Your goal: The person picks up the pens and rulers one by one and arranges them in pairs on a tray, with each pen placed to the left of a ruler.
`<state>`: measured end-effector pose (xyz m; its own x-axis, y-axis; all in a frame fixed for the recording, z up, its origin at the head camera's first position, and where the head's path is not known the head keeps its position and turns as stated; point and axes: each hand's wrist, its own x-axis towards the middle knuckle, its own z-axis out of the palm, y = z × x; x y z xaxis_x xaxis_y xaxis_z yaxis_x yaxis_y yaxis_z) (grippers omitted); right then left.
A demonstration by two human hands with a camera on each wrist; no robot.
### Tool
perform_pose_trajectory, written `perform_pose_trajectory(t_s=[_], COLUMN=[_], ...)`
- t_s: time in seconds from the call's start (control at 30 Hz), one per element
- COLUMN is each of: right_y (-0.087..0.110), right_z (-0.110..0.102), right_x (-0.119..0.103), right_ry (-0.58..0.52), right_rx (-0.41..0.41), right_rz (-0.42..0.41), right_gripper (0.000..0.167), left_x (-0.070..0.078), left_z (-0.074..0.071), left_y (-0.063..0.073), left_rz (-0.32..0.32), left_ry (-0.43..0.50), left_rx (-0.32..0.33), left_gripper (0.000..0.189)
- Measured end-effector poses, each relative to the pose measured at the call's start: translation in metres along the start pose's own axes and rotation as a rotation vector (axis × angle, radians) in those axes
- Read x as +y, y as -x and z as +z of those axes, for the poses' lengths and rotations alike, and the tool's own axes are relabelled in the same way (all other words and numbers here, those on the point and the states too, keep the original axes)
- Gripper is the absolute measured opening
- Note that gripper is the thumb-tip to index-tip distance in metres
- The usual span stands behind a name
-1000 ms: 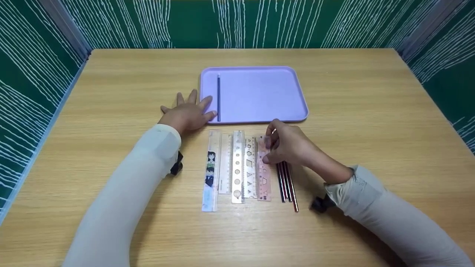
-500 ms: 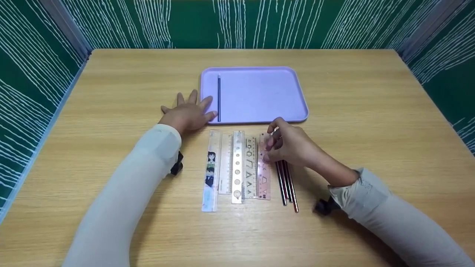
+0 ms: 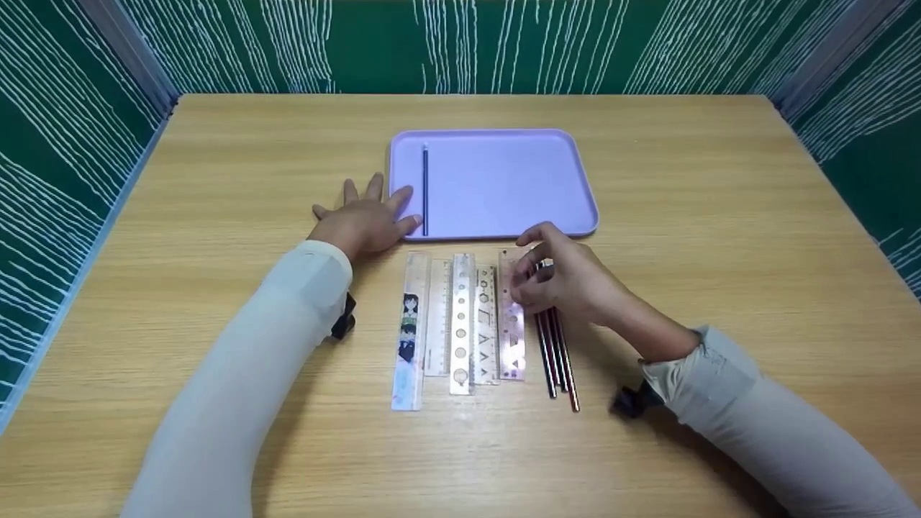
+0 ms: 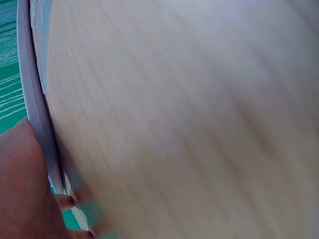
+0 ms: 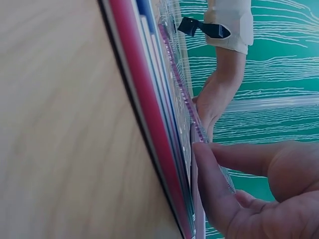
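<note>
My right hand (image 3: 572, 284) pinches a pink see-through ruler (image 3: 512, 338) by its far part, between thumb and fingers. In the right wrist view the same ruler (image 5: 178, 77) slants up from the row into the fingertips. Several dark striped pencils (image 3: 557, 360) lie right beside it, their far ends hidden under the hand. My left hand (image 3: 363, 223) lies with fingers spread at the left edge of a purple tray (image 3: 504, 183); its thumb and forefinger overlap the rim. Inside the tray, one dark pencil (image 3: 425, 191) lies near the left side.
Left of the pink ruler lie a stencil ruler (image 3: 486, 324), a ruler with round holes (image 3: 460, 324), a plain clear ruler (image 3: 436, 324) and a ruler with cartoon figures (image 3: 409, 331). Green walls with white streaks stand round the wooden table (image 3: 252, 158).
The pink ruler has shifted slightly away from me, toward the tray, with the right hand holding it. My left hand stays in place on the tray's edge.
</note>
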<state>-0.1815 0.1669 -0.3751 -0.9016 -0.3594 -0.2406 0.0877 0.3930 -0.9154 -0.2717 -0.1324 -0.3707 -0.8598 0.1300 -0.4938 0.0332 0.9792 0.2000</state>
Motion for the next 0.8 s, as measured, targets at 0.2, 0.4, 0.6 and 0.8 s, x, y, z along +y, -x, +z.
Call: perform_pose_trajectory(t_s=[0.2,0.4,0.6,0.8], right_y=[-0.0016,-0.0025,-0.0014,-0.0001], right_z=[-0.0018,-0.0030,-0.0039,-0.0035], right_x=[0.0030,0.0048,0.0060,0.0081], right_ry=[-0.051,-0.083,-0.095,-0.138], right_rx=[-0.027,-0.052,-0.064,-0.091], right_rz=[0.035,0.040,-0.023,-0.020], right_gripper=[0.062,0.059,0.056,0.054], left_x=[0.0007,0.0000,0.0000,-0.0001], left_z=[-0.0004,-0.0001,-0.0002,-0.0001], left_y=[0.0008,0.0013,-0.0005,-0.0015], left_rz=[-0.003,0.001,0.015,0.017], left_ry=[0.005,0.011,0.003,-0.001], left_rx=[-0.008,-0.002,0.001,-0.005], left_gripper=[0.073,0.072,0.074,0.074])
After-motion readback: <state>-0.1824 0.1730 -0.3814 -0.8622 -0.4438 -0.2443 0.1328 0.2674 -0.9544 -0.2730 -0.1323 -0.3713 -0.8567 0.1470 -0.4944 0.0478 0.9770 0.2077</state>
